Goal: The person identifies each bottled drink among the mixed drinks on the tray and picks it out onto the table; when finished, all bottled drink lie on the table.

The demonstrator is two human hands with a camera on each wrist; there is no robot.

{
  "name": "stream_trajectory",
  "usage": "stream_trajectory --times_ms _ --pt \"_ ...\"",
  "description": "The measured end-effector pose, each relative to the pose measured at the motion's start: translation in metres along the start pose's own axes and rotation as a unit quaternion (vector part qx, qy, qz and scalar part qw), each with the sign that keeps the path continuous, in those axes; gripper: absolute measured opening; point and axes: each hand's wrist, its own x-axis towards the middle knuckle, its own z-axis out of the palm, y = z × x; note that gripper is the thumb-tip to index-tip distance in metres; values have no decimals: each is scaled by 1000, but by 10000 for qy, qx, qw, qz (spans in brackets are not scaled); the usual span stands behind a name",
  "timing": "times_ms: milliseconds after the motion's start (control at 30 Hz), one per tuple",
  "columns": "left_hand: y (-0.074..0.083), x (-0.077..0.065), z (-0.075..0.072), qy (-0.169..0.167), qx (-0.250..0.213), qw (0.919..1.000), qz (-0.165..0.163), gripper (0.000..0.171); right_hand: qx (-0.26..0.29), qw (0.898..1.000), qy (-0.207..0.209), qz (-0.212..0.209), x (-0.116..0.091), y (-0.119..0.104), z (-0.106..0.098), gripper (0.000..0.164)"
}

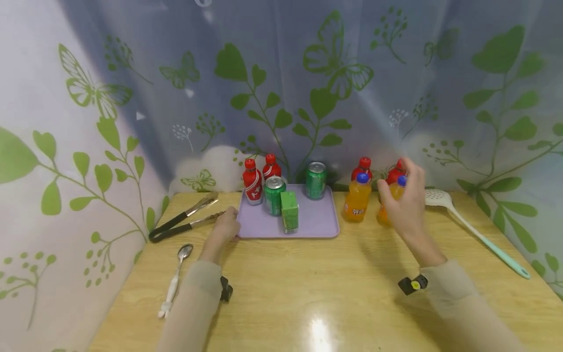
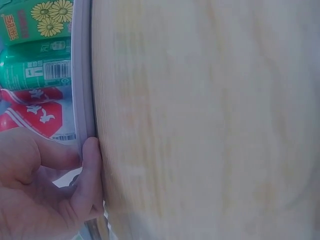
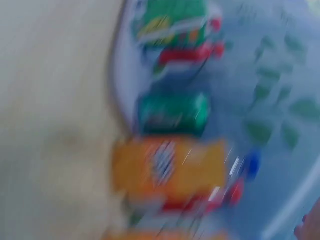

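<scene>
My left hand (image 1: 227,225) pinches the front left corner of a lilac tray (image 1: 314,222); in the left wrist view thumb and finger lie on its rim (image 2: 84,100). On the tray stand two red bottles (image 1: 252,183), two green cans (image 1: 316,182) and a green drink carton (image 1: 290,211). My right hand (image 1: 406,203) hovers at the right-hand orange soda bottle (image 1: 383,216), thumb and fingers spread apart, hiding part of it. Another orange soda bottle (image 1: 355,200) stands to its left. The right wrist view is blurred, with only a bit of the hand (image 3: 311,225) at its edge.
Behind the orange bottles stand two more red bottles (image 1: 364,164). Tongs (image 1: 176,225) and a spoon (image 1: 173,288) lie on the left of the wooden table (image 1: 281,288). A slotted skimmer (image 1: 475,230) lies at the right. A patterned curtain (image 1: 281,73) hangs behind.
</scene>
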Motion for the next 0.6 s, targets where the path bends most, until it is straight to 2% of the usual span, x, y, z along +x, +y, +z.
stream_trajectory --times_ms 33,100,167,267,367,467,600 --pt "0 0 0 5 13 10000 7 51 127 9996 -20 -267 5 -10 9 67" --pt "0 -1 -1 -5 14 10000 -1 51 379 9965 -310 -676 14 -27 30 67" --pt "0 -2 -1 -14 58 10000 -25 51 651 9916 -824 -752 24 -41 52 68" --pt "0 -4 -2 27 110 9999 -2 50 995 9784 -1748 -473 38 -53 84 72" --pt "1 -4 -1 49 89 9999 94 50 1113 9631 -2449 -113 50 -54 110 75" --pt "2 -4 -1 -6 56 9999 106 50 1146 9489 -2938 122 56 -50 131 76" --pt "3 -3 -2 4 78 9999 91 51 1085 9364 -3313 409 59 -45 153 75"
